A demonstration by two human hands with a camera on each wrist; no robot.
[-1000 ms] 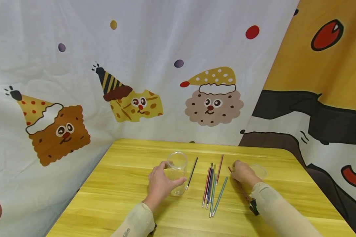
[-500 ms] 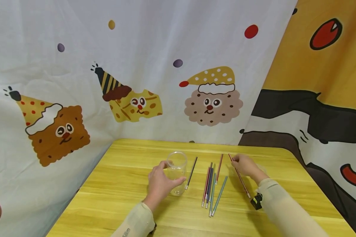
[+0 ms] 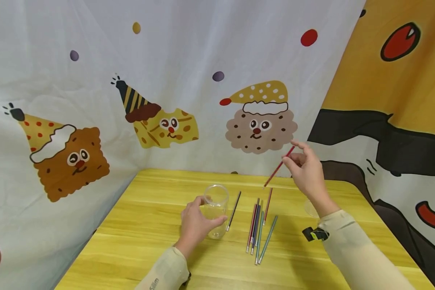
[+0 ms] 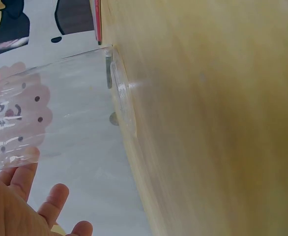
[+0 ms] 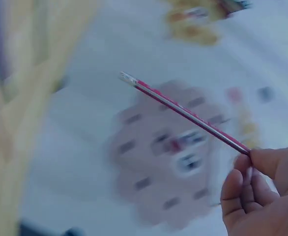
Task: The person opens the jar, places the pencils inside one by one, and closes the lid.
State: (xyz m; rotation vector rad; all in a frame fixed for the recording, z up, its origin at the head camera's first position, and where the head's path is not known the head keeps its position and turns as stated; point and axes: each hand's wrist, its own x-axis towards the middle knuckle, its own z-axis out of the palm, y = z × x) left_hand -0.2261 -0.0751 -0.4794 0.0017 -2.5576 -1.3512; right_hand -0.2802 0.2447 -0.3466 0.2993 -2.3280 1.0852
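Observation:
My left hand grips a clear plastic jar, thumb on one side and fingers on the other. The jar stands upright on the table with its mouth open; no pencil shows inside. In the left wrist view the jar's wall is see-through and its base touches the wood. Above the table's far part, my right hand pinches a red pencil between thumb and fingers. This pencil slants down to the left, and the right wrist view shows its eraser end farthest from the hand.
Several pencils lie bunched mid-table, with a teal pencil and a red pencil beside them. A dark pencil lies next to the jar. A clear round lid is partly behind my right wrist. Behind the table hangs a printed cloth.
My right hand has picked up the red pencil from the table's right side and raised it, tilting its eraser end to the left. The left hand and the jar have stayed put.

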